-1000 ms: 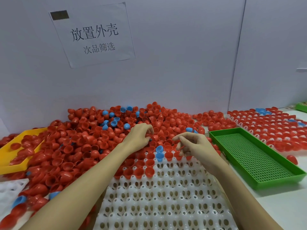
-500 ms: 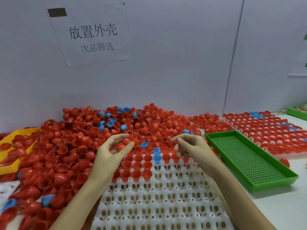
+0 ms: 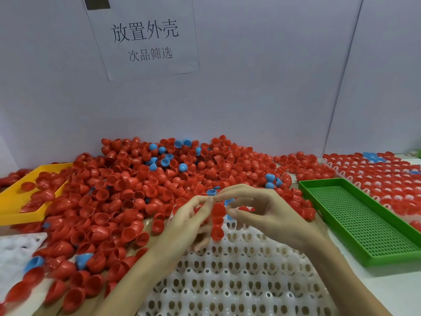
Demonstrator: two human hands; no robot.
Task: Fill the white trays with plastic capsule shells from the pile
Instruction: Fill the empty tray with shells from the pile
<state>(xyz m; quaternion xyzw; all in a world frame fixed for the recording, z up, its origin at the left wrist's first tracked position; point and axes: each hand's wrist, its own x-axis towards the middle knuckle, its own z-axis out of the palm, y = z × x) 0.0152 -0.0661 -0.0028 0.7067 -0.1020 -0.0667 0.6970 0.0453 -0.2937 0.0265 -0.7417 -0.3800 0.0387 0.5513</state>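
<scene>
Leftmost: yellow tray [image 3: 13,199], then pile [image 3: 136,185] of red and blue shells. Centre: left hand [image 3: 189,222] and right hand [image 3: 271,215], fingertips pinching nested red shells [image 3: 217,221] above white tray [image 3: 239,277]. Right: green tray [image 3: 362,220], filled tray [image 3: 387,176].

I find open approach over the bare near cells of the white tray [image 3: 239,281]. The capsule shell pile [image 3: 136,190] blocks left and rear; the green tray [image 3: 364,220] bounds the right.
</scene>
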